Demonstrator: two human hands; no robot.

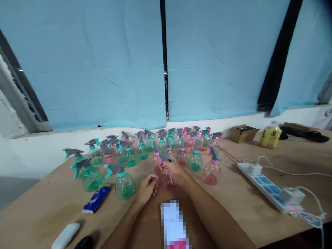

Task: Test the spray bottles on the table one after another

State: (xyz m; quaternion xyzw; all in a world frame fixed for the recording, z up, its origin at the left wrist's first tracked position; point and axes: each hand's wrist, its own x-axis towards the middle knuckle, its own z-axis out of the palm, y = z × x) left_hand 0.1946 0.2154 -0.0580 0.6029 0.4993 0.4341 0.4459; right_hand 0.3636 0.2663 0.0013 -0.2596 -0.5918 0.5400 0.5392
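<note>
A pink-tinted spray bottle [168,180] with a grey trigger head stands upright in front of me. My right hand [172,167] is closed around its neck, just beneath the head. To the left of that bottle, my left hand [147,188] rests by the table, its fingers loosely bent and apart, holding nothing. Left of this hand is a green-tinted spray bottle [125,186] with a turquoise trigger. Another pink spray bottle [212,173] stands to the right, beside a green one [195,162]. Several more pink and green bottles crowd behind, each with coloured liquid low inside.
A phone [173,221] with a blurred screen lies between my forearms. Leftward are a blue packet [96,200] and a white case [66,236]. On the right lie a power strip [269,188] with plugs and cables, a cardboard box [242,135] and a yellow-labelled bottle [270,136].
</note>
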